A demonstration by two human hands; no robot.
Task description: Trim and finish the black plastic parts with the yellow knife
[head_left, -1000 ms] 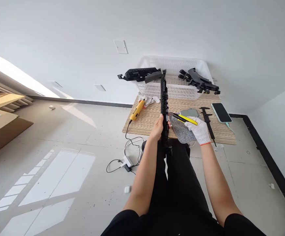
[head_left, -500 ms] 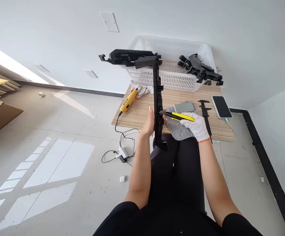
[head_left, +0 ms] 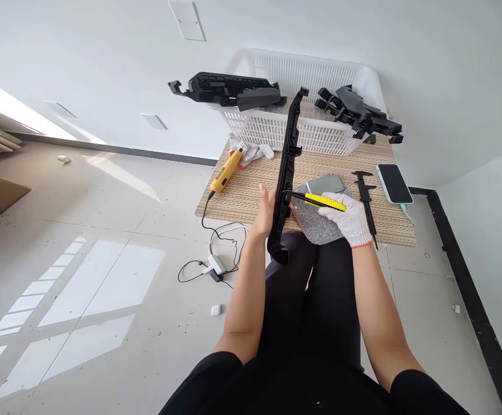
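My bare left hand [head_left: 266, 211] grips a long black plastic part [head_left: 287, 161] near its lower end and holds it up over the front edge of a small wooden table [head_left: 251, 196]. The part leans with its top to the right. My right hand [head_left: 351, 218] wears a white knit glove and is closed on a yellow utility knife [head_left: 320, 200]. The knife's tip touches the black part just above my left hand. Under my right hand lies a grey cloth [head_left: 315, 223] with a grey flat block [head_left: 325, 184] on it.
A white plastic basket [head_left: 306, 124] stands at the table's back, with black plastic parts [head_left: 227, 92] lying across its left rim and more black parts [head_left: 358, 115] on its right. A yellow corded tool [head_left: 226, 171], a black caliper [head_left: 366, 190] and a phone [head_left: 394, 183] lie on the table. A power adapter [head_left: 216, 266] and cable sit on the floor.
The black part's top has swung to the right, from upright to leaning. The knife tip has come from apart to touching the part. The view has shifted so the table sits higher.
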